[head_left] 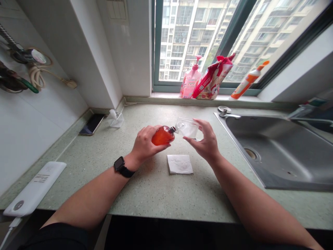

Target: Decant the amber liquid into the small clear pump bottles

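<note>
My left hand [145, 142], with a black watch at its wrist, is wrapped round a clear bottle [161, 136] of orange-red liquid. The bottle tilts to the right, and its dark neck points at a clear, square-sided container [189, 130]. My right hand [206, 140] grips that container between thumb and fingers, also tilted. Bottle neck and container nearly meet; whether they touch I cannot tell, nor whether liquid is flowing. Below them a folded white tissue [180, 164] lies flat on the green speckled counter [145, 194].
A phone [92, 124] and a small clear cup [115, 118] with white tissue in it stand at the back left. A white power bank [36, 187] lies front left. To the right is a steel sink [283, 149]. A pink pump bottle [191, 82], red bag [214, 78] and orange-white bottle [247, 83] line the windowsill.
</note>
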A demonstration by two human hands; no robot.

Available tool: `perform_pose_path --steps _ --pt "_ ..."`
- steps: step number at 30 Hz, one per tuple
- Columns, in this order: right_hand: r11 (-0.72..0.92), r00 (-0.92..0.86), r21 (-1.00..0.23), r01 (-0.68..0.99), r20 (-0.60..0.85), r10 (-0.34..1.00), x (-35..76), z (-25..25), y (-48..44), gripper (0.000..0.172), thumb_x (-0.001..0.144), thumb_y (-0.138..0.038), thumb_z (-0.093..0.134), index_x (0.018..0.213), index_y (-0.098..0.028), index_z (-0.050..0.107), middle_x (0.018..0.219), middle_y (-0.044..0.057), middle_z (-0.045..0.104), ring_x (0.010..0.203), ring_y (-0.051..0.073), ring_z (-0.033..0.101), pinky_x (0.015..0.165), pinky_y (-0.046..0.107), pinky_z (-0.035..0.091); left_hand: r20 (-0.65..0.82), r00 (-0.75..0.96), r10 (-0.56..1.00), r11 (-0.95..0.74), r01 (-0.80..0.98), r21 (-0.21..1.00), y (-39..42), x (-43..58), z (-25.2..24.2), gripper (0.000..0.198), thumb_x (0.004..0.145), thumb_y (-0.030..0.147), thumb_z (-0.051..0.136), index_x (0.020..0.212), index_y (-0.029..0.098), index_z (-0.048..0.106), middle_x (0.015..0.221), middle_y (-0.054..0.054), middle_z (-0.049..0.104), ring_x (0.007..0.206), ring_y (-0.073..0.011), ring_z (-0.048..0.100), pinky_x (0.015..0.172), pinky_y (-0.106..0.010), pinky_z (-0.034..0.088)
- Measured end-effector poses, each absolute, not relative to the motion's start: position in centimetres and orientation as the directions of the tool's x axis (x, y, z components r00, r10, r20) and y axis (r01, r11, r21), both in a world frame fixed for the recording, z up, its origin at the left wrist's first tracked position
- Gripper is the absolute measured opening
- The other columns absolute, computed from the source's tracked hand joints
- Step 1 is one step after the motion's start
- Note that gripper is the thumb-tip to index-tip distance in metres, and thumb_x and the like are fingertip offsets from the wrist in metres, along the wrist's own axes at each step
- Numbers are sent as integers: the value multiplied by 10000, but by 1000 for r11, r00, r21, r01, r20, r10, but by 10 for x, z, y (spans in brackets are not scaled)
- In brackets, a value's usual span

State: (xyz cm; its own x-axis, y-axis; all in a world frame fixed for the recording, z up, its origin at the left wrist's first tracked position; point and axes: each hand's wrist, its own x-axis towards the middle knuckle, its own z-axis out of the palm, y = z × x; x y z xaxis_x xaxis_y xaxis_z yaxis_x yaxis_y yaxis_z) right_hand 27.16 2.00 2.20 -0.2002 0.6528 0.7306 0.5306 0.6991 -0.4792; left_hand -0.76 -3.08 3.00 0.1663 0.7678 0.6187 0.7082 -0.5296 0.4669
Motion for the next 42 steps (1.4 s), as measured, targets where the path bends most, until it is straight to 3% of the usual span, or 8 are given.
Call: perform_pose_path --steps 11,42 --pt "761 -297 -297 577 792 534 272 30 16 733 851 -223 800 1514 -339 512 1378 121 650 1278 359 661 1091 613 598 604 175 777 -514 731 449 -33 -4 28 723 797 654 876 1343 238 652 1140 -90 750 1006 -295 696 952 -462 535" --pt "746 -328 -205 634 802 499 276 39 12 763 877 -210 753 1555 -401 458 1437 100 624 1329 375 635 1140 638 564 560 153 814 -511 647 566 -40 4 27 697 801 663 876 1334 279 641 1177 -84 755 1047 -299 715 962 -474 555"
